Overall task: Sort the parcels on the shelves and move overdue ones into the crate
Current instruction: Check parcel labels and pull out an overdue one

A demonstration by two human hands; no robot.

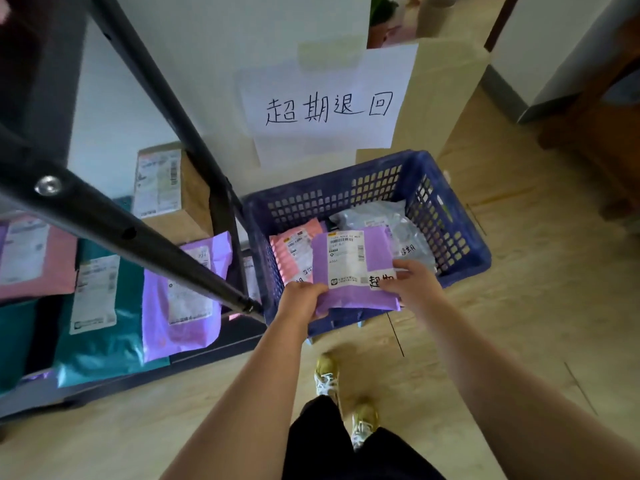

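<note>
Purple parcel (353, 268) hangs level over the near rim of the blue crate (329, 202), its near corners gripped by the left hand (301, 299) and right hand (412, 282), probably for a flat drop. Beyond the fingers lie a pink parcel (294, 251) and a grey parcel (401, 223), with open room above. A shelf post (138, 233) ends just left of the left hand.

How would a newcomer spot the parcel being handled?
Find the blue crate below the handwritten sign. Over its near edge is a purple mailer held by the left hand and right hand; the pink mailer and grey mailer lie loose inside.
</note>
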